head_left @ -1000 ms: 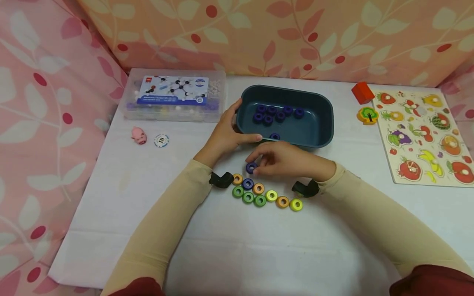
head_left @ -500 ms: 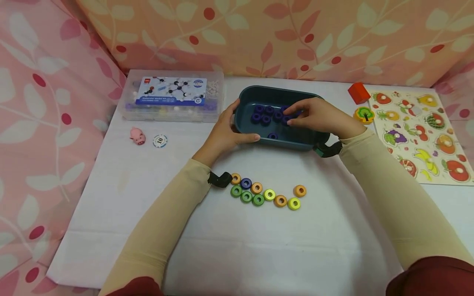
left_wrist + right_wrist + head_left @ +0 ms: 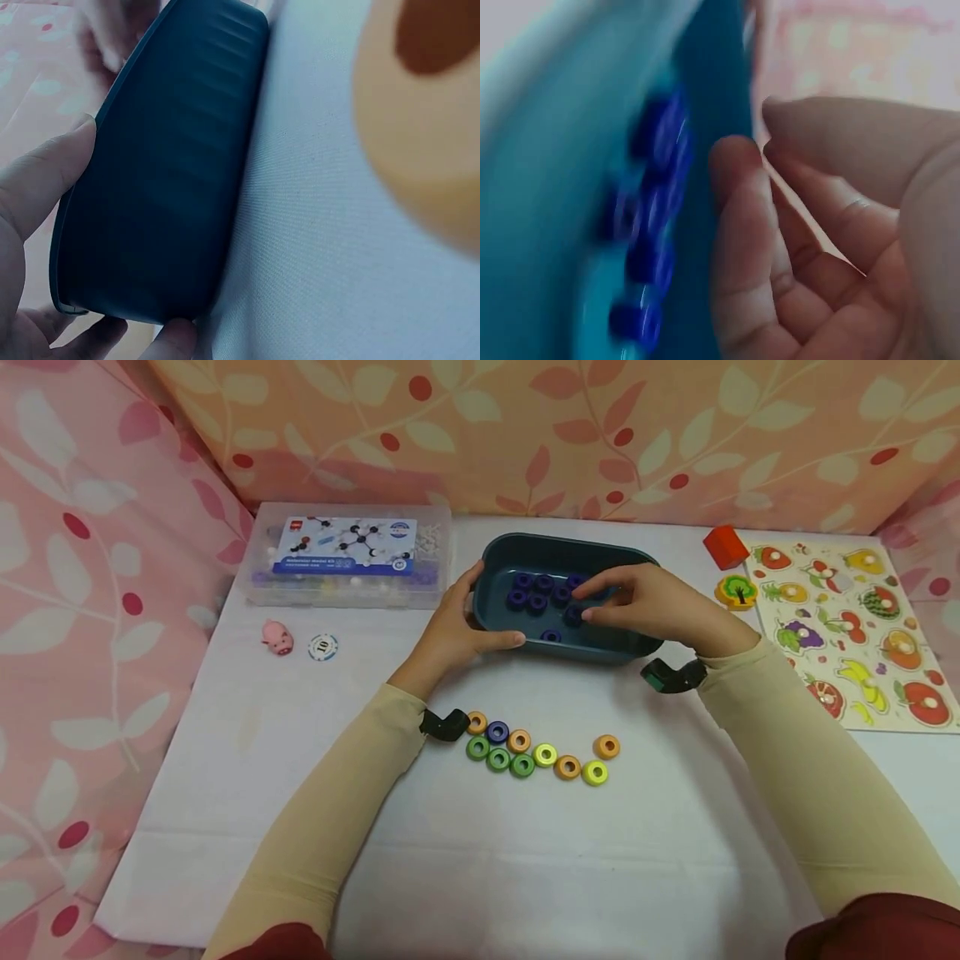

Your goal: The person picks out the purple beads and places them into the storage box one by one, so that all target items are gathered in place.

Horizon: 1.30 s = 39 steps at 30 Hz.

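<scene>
A dark teal plastic basin [image 3: 585, 652] stands on the white cloth with several purple rings [image 3: 537, 603] in it. My left hand [image 3: 453, 631] grips its left end, thumb along the near rim and fingers around the side, as the left wrist view also shows. Over the basin's right part hovers my right hand [image 3: 648, 602], thumb and forefinger apart; one purple ring [image 3: 573, 614] lies just by the fingertips. In the right wrist view the fingers [image 3: 742, 247] hold nothing. In front of the basin, green rings [image 3: 498, 760], yellow rings [image 3: 595, 772], orange rings [image 3: 518, 742] and one purple ring lie on the cloth.
A clear box labelled as a molecular model kit [image 3: 348, 556] sits at the back left. Near it are a pink toy pig [image 3: 278, 637] and a round chip [image 3: 323, 647]. A red block [image 3: 725, 547], a tree piece [image 3: 737, 592] and a fruit puzzle board [image 3: 855, 618] are at right.
My right hand has carried a purple ring from above the loose rings into the basin and let it go there. The left hand has kept its grip on the basin.
</scene>
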Motion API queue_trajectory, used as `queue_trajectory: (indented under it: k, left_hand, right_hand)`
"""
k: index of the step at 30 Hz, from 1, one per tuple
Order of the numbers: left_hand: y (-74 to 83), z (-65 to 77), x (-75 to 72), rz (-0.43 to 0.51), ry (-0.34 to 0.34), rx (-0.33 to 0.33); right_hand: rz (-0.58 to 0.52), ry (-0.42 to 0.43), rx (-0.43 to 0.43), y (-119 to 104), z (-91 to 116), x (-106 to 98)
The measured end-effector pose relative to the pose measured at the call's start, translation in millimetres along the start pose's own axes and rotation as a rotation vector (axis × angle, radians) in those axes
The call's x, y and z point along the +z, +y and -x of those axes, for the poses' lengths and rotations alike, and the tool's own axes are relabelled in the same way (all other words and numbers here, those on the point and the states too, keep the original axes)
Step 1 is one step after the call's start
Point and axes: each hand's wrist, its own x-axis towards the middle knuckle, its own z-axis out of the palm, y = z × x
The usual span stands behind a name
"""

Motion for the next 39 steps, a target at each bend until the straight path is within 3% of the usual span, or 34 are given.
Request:
queue_trajectory:
  k: [5,8,13,19,24,30,35,39]
  left_hand:
    - [-1.0,0.6,-0.2,-0.003,0.003,0.007]
    - [-1.9,0.2,-0.3,-0.006,0.005,0.017]
    - [-2.0,-0.7,-0.5,0.002,0.007,0.029]
    - [-2.0,-1.1,0.2,0.01,0.002,0.035]
    - [-2.4,-0.8,-0.3,0.014,0.009,0.034]
    - [-2.4,-1.6,0.5,0.007,0.007,0.032]
    - [-2.5,-1.7,1.0,0.003,0.008,0.02]
    - [-3.1,-1.4,0.9,0.008,0.003,0.004]
  right_hand:
    - [-0.069,-0.093,-0.213,-32.7,26.3,50.1]
    - [-0.02,-0.178,-0.31,-48.0,34.0,82.8]
    - [0.044,-0.211,-0.329,-57.9,31.7,112.9]
    - [0.037,-0.215,-0.316,-53.4,22.0,122.4]
    - [0.013,-0.217,-0.316,-49.5,17.5,123.3]
    - [-0.005,-0.145,-0.341,-45.5,22.3,109.9]
    - [-0.048,0.053,-0.344,-37.5,29.5,63.5]
    - [-0.024,0.229,-0.192,-24.2,29.7,17.7]
